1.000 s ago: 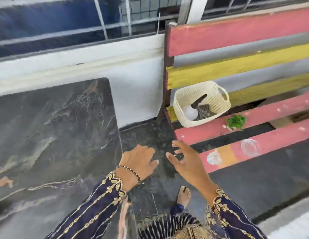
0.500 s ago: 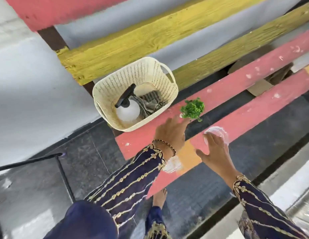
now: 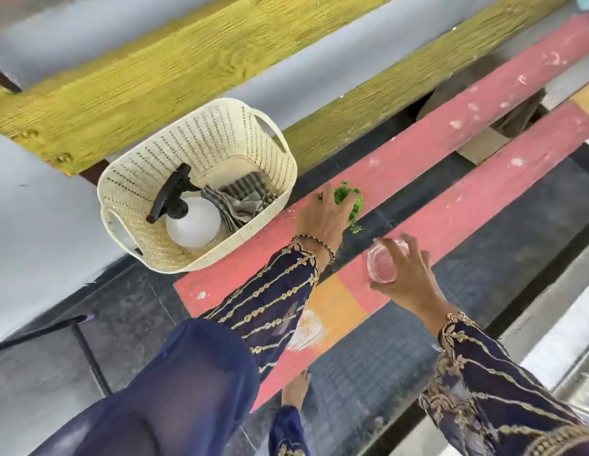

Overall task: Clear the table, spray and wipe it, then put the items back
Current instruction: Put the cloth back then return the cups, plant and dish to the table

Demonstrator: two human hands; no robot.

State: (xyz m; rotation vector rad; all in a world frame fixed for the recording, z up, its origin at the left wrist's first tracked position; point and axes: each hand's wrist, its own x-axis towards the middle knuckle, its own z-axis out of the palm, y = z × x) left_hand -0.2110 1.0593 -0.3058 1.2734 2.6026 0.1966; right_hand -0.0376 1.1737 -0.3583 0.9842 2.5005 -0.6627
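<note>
Step looks like picking items up to return them to the table. Right hand (image 3: pixel 409 281) is half closing, fingers spread and curling round the rim of the clear glass dish (image 3: pixel 380 266), which is sitting on the near pink slat of the surface (image 3: pixel 451 133). Should be lifting it level, gripping from both sides. Left hand (image 3: pixel 322 218) is curling over the green sprig (image 3: pixel 344 195) on the next slat, covering most of it; should be pinching lightly, bits are loose. Farther back, the basket (image 3: pixel 201 133) is holding the spray bottle (image 3: pixel 192 225) and cloth (image 3: pixel 243 202).
</note>
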